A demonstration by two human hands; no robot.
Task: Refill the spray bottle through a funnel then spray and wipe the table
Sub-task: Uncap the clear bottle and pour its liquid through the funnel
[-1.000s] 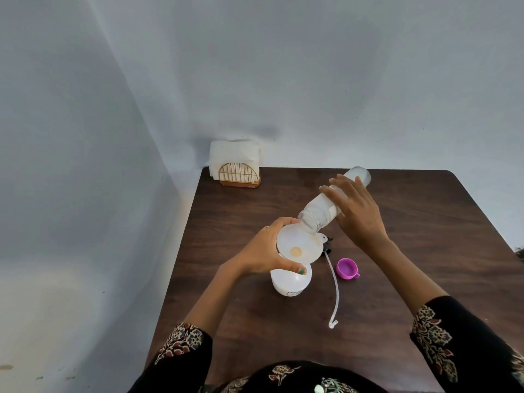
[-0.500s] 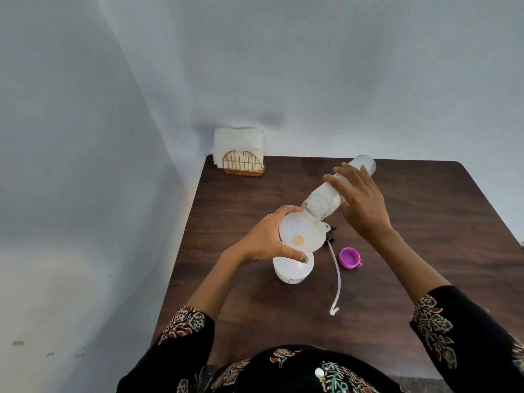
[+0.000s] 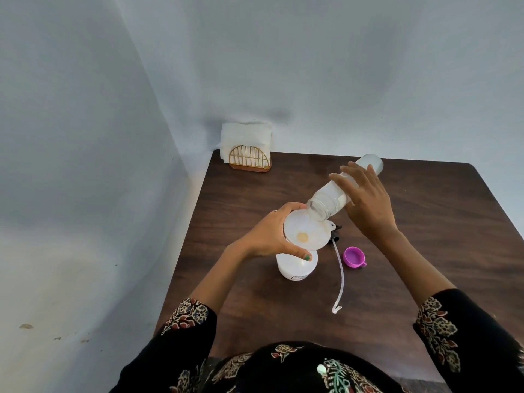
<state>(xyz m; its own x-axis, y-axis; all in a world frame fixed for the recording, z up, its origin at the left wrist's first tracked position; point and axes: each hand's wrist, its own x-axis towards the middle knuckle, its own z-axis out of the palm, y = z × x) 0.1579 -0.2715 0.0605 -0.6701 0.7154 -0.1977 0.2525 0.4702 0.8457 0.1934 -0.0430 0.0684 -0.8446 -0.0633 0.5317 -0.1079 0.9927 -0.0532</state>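
Note:
A white spray bottle [image 3: 296, 266] stands on the dark wooden table [image 3: 425, 222] with a white funnel [image 3: 304, 232] in its neck. My left hand [image 3: 272, 236] grips the funnel's rim and the bottle's top. My right hand [image 3: 368, 202] holds a clear plastic bottle [image 3: 334, 198] tilted steeply, mouth down over the funnel's far edge. The spray head with its long white tube [image 3: 340, 279] lies on the table just right of the spray bottle, its black trigger partly hidden behind the funnel.
A purple cap [image 3: 354, 257] lies open side up right of the tube. A napkin holder with white napkins [image 3: 246, 147] stands at the table's far left corner against the wall. Walls close in on the left and behind.
The clear bottle has tipped a little steeper over the funnel, its base raised higher. The view has shifted slightly; my left hand stays on the funnel.

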